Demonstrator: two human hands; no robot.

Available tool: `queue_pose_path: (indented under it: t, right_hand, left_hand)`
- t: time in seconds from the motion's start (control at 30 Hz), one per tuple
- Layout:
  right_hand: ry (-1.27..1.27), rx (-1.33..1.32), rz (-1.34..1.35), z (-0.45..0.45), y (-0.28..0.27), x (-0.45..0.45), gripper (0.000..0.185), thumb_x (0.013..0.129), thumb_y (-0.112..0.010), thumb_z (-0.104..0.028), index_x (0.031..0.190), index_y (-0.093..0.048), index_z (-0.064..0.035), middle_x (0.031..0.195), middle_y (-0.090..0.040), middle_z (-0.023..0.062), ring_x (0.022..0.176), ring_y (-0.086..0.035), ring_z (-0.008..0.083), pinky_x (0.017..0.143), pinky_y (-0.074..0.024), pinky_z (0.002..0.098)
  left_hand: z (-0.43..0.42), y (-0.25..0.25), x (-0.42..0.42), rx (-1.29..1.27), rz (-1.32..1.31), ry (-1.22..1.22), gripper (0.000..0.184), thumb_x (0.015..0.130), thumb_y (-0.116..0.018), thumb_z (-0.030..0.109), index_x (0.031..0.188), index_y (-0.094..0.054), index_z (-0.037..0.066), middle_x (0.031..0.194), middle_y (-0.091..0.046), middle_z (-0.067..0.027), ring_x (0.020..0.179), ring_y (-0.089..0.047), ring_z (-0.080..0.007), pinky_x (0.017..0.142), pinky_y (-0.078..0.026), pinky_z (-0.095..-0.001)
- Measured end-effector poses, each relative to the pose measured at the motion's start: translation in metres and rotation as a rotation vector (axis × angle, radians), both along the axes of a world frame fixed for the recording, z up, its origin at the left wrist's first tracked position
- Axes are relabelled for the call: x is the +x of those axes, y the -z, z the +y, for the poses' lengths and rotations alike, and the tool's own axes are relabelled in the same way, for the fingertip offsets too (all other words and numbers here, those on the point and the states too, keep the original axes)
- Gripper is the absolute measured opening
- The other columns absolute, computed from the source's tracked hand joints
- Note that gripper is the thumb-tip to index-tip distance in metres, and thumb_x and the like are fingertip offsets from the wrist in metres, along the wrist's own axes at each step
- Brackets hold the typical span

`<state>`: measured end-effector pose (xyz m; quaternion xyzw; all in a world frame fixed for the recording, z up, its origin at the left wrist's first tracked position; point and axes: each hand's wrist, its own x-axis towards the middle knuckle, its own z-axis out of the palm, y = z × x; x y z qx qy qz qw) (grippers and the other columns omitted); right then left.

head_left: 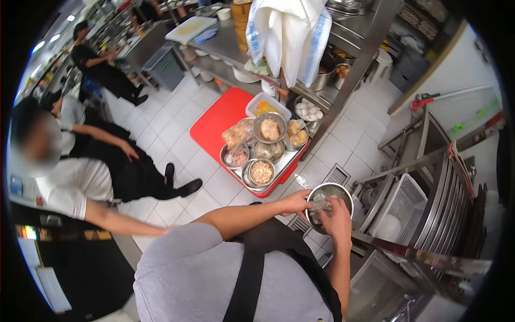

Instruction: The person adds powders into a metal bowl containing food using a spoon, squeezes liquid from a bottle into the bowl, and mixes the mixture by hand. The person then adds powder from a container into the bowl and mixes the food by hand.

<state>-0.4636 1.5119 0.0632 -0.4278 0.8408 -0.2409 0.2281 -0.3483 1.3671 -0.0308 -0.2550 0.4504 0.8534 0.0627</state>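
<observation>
My left hand grips the left rim of a round metal bowl, its fingertips reaching to the contents. Inside the bowl is a crumpled, clear plastic bag with pale greyish pieces, too small to identify. My right hand reaches over the bowl's near right side, fingers closed on the plastic. Ahead, on a red lid, stand a metal bowl of chopped pale pieces, a bowl with a pinkish lump, bagged food and a plastic tub with orange pieces.
A steel shelf unit holds pots and a bowl of white eggs. At right, a steel rack carries a white basket. A co-worker leans close at left, one arm reaching toward my shoulder. Floor drains lie ahead.
</observation>
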Motion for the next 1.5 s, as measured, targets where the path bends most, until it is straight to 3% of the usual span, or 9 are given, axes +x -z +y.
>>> queue_pose_path:
  t: [0.07, 0.17, 0.57, 0.7, 0.97, 1.3, 1.37, 1.43, 1.5]
  right_hand:
    - [0.128, 0.133, 0.166, -0.006, -0.004, 0.027, 0.077, 0.064, -0.084, -0.018, 0.133, -0.050, -0.0078, 0.133, -0.046, 0.0219, 0.110, -0.056, 0.0455, 0.093, -0.0483, 0.0463]
    - [0.339, 0.155, 0.036, -0.028, 0.018, 0.065, 0.090, 0.059, -0.088, -0.018, 0.137, -0.044, -0.0075, 0.133, -0.042, 0.0232, 0.112, -0.056, 0.0445, 0.095, -0.0481, 0.0459]
    - [0.629, 0.212, 0.049, -0.060, 0.058, 0.188, 0.054, 0.066, -0.071, -0.003, 0.117, -0.055, -0.0078, 0.117, -0.052, 0.0195, 0.104, -0.057, 0.0455, 0.086, -0.0506, 0.0500]
    - [0.544, 0.098, 0.242, -0.053, 0.031, 0.225, 0.058, 0.070, -0.069, 0.000, 0.126, -0.056, -0.0098, 0.125, -0.052, 0.0178, 0.107, -0.057, 0.0410, 0.091, -0.0484, 0.0465]
    - [0.798, 0.134, -0.034, -0.009, 0.018, 0.269, 0.078, 0.068, -0.082, -0.015, 0.136, -0.046, -0.0023, 0.128, -0.049, 0.0207, 0.111, -0.056, 0.0418, 0.093, -0.0477, 0.0448]
    - [1.031, 0.210, 0.122, -0.016, 0.027, 0.304, 0.044, 0.071, -0.068, 0.000, 0.115, -0.062, -0.0073, 0.115, -0.052, 0.0204, 0.098, -0.059, 0.0420, 0.086, -0.0496, 0.0473]
    - [0.817, 0.094, 0.291, -0.020, 0.014, 0.312, 0.046, 0.072, -0.068, 0.000, 0.117, -0.063, -0.0078, 0.118, -0.052, 0.0207, 0.098, -0.061, 0.0415, 0.086, -0.0504, 0.0466]
    - [0.771, 0.051, 0.139, -0.022, 0.006, 0.312, 0.047, 0.074, -0.071, -0.003, 0.120, -0.063, -0.0080, 0.123, -0.052, 0.0209, 0.105, -0.059, 0.0408, 0.089, -0.0492, 0.0462]
    - [1.072, 0.065, -0.322, -0.026, -0.004, 0.307, 0.051, 0.075, -0.075, -0.008, 0.124, -0.061, -0.0069, 0.128, -0.051, 0.0196, 0.110, -0.057, 0.0405, 0.093, -0.0481, 0.0450]
  left_hand:
    - [-0.013, -0.004, 0.010, 0.031, 0.010, 0.084, 0.056, 0.086, -0.054, -0.003, 0.140, -0.040, 0.004, 0.112, -0.062, -0.0170, 0.084, -0.071, -0.0294, 0.065, -0.065, -0.0419]
    - [-0.045, -0.003, 0.026, 0.052, 0.042, 0.268, 0.056, 0.088, -0.056, -0.001, 0.141, -0.040, 0.006, 0.115, -0.062, -0.0184, 0.083, -0.071, -0.0278, 0.063, -0.065, -0.0394]
    - [-0.085, 0.006, 0.111, -0.004, 0.011, 0.536, 0.055, 0.080, -0.052, -0.006, 0.134, -0.047, 0.004, 0.111, -0.062, -0.0169, 0.083, -0.070, -0.0290, 0.057, -0.065, -0.0375]
    - [-0.072, 0.009, 0.122, -0.025, -0.021, 0.575, 0.055, 0.080, -0.051, -0.005, 0.135, -0.045, 0.003, 0.114, -0.061, -0.0168, 0.086, -0.070, -0.0287, 0.057, -0.064, -0.0375]
    - [-0.047, -0.016, 0.169, 0.034, 0.033, 0.645, 0.058, 0.084, -0.052, -0.002, 0.141, -0.041, 0.008, 0.112, -0.064, -0.0122, 0.089, -0.070, -0.0251, 0.062, -0.064, -0.0356]
    - [-0.034, 0.002, 0.177, -0.025, 0.076, 0.913, 0.063, 0.085, -0.051, -0.005, 0.145, -0.036, 0.008, 0.121, -0.058, -0.0131, 0.095, -0.067, -0.0239, 0.062, -0.065, -0.0342]
    - [-0.035, 0.004, 0.177, -0.017, 0.076, 0.936, 0.063, 0.085, -0.051, -0.005, 0.145, -0.036, 0.008, 0.120, -0.058, -0.0132, 0.095, -0.067, -0.0241, 0.062, -0.065, -0.0342]
    - [-0.045, 0.002, 0.174, -0.059, 0.096, 0.941, 0.063, 0.085, -0.050, -0.004, 0.145, -0.036, 0.009, 0.118, -0.059, -0.0145, 0.093, -0.068, -0.0241, 0.061, -0.065, -0.0344]
    - [-0.058, 0.000, 0.174, -0.035, 0.110, 0.895, 0.051, 0.081, -0.052, -0.002, 0.131, -0.044, 0.002, 0.112, -0.059, -0.0170, 0.087, -0.068, -0.0273, 0.059, -0.065, -0.0373]
